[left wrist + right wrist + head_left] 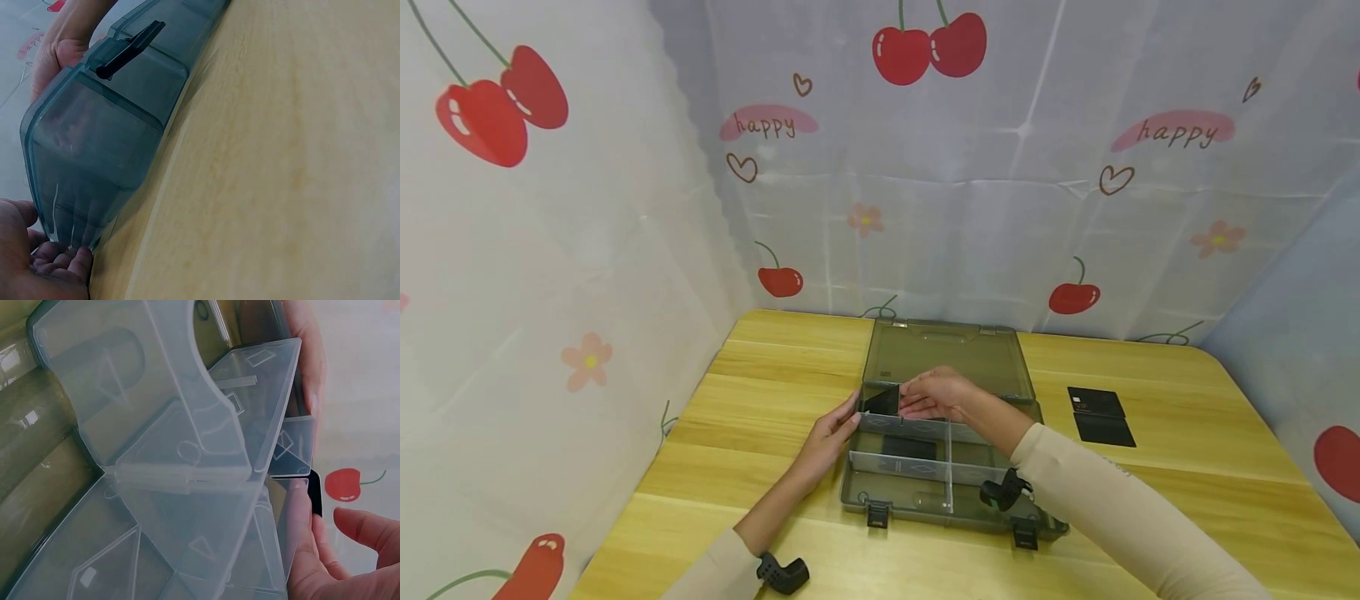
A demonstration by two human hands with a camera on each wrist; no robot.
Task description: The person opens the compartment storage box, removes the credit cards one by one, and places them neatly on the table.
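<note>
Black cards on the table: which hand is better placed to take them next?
Probably the right hand: it is nearer the black cards, while the left hand touches the box's left side.

The box is tinted translucent green; latches and cards are finished in black. The tabletop is patterned with yellow wood grain, and the whitish backdrop is printed with red cherries, pink flowers and brown hearts.

In front of me stretches a yellowish wood-grained table, its far right corner rounded. On it lies a smoky see-through divided case, its lid opened away from me, its two black latches toward me. To my right lie two dark cards, just beside each other.
</note>
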